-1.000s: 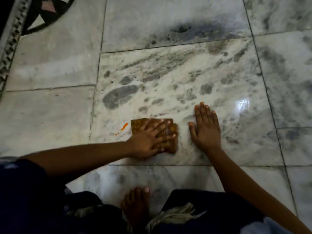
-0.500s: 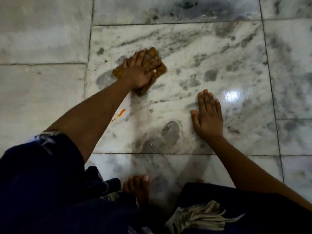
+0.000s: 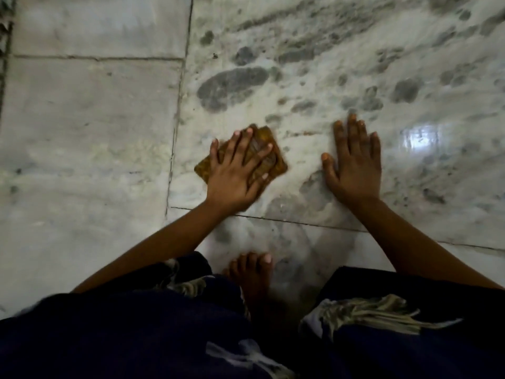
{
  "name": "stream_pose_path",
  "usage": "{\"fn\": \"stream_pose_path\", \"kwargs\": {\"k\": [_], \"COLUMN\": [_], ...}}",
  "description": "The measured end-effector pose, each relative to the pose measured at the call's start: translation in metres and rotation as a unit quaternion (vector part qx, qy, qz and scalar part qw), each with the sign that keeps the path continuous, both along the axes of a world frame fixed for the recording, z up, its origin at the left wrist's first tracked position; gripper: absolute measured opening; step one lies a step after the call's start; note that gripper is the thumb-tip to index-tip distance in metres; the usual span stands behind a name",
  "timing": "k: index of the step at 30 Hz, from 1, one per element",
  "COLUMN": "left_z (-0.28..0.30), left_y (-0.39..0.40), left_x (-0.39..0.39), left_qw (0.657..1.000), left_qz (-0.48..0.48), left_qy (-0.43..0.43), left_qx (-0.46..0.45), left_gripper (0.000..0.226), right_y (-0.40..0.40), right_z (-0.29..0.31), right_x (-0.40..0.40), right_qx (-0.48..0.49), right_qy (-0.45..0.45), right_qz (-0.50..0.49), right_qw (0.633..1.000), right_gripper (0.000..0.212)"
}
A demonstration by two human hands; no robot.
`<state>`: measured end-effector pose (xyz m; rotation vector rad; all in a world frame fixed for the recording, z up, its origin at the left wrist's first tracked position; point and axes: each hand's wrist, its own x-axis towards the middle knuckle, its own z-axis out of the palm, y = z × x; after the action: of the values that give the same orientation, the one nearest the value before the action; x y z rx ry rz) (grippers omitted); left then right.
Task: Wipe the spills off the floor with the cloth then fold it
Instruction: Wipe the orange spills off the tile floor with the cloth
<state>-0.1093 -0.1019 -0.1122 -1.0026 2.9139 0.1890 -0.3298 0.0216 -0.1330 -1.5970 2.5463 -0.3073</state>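
Note:
A small folded brown-orange cloth [image 3: 274,157] lies flat on the grey-veined marble floor [image 3: 314,86]. My left hand [image 3: 237,170] presses down on it with fingers spread, covering most of it. A palm's width to the right, my right hand [image 3: 354,162] rests flat on the floor with fingers together and holds nothing. No orange spill mark shows beside the cloth. A wet sheen spreads over the tile around both hands.
Tile joints run left of the cloth [image 3: 175,127] and just below my hands [image 3: 300,221]. My bare foot [image 3: 252,269] and dark clothing [image 3: 136,337] fill the bottom. A bright light glare [image 3: 419,138] sits right of my right hand.
My left hand has pulled the cloth back from the far part of the tile to near the tile's front left corner. The orange streak seen earlier no longer shows. My right hand stayed planted.

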Motion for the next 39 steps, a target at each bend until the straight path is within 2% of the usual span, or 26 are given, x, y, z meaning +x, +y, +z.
{"fn": "stream_pose_path", "kwargs": {"k": [4, 7, 9, 13, 16, 18, 23, 26, 28, 31, 33, 35, 37, 39], "left_z": [0.003, 0.007, 0.005, 0.001, -0.002, -0.003, 0.007, 0.024, 0.03, 0.027, 0.02, 0.017, 0.014, 0.012], "left_y": [-0.039, -0.056, -0.037, 0.044, 0.037, 0.017, -0.067, -0.132, -0.149, -0.118, -0.067, -0.011, 0.019, 0.003], "left_x": [-0.028, -0.042, -0.039, -0.032, -0.04, -0.048, -0.079, -0.088, -0.087, -0.064, -0.042, -0.031, -0.035, -0.047], "left_qw": [0.997, 0.995, 0.997, 0.999, 0.995, 0.996, 0.996, 0.977, 0.966, 0.969, 0.964, 0.962, 0.973, 0.984], "left_qz": [0.076, 0.098, 0.075, -0.043, -0.095, -0.092, 0.057, 0.185, 0.228, 0.23, 0.257, 0.258, 0.2, 0.132], "left_qy": [-0.019, -0.035, -0.015, -0.01, -0.013, -0.02, -0.054, -0.083, -0.08, -0.059, -0.047, -0.052, -0.071, -0.075], "left_qx": [-0.001, 0.005, 0.007, 0.008, 0.002, 0.001, 0.034, 0.072, 0.096, 0.069, 0.049, 0.071, 0.094, 0.092], "left_gripper": [0.054, 0.058, 0.058, 0.055, 0.055, 0.055, 0.066, 0.062, 0.06, 0.055, 0.056, 0.06, 0.063, 0.066], "right_y": [0.0, 0.0, 0.0, -0.001, -0.001, -0.001, 0.0, 0.0, 0.0, 0.0, -0.001, -0.002, -0.002, -0.002], "right_z": [0.002, 0.003, 0.003, 0.003, 0.002, 0.002, 0.003, 0.001, 0.002, 0.005, 0.004, 0.004, 0.004, 0.005], "right_x": [0.0, 0.0, 0.001, 0.001, 0.0, 0.0, 0.0, 0.0, -0.001, 0.0, 0.001, 0.001, 0.002, 0.003], "right_qx": [0.001, 0.001, 0.005, 0.009, 0.004, 0.003, 0.003, 0.002, 0.004, 0.005, 0.002, 0.002, 0.002, 0.001], "right_qy": [-0.009, -0.015, -0.02, -0.019, -0.012, -0.014, -0.013, -0.01, -0.014, -0.013, -0.013, -0.01, -0.001, 0.0], "right_qz": [-0.002, -0.003, -0.002, -0.005, -0.008, -0.007, -0.007, -0.006, -0.007, -0.009, -0.01, -0.012, -0.012, -0.013], "right_qw": [1.0, 1.0, 1.0, 1.0, 1.0, 1.0, 1.0, 1.0, 1.0, 1.0, 1.0, 1.0, 1.0, 1.0], "right_gripper": [0.064, 0.066, 0.066, 0.066, 0.066, 0.065, 0.064, 0.064, 0.064, 0.064, 0.065, 0.065, 0.064, 0.064]}}
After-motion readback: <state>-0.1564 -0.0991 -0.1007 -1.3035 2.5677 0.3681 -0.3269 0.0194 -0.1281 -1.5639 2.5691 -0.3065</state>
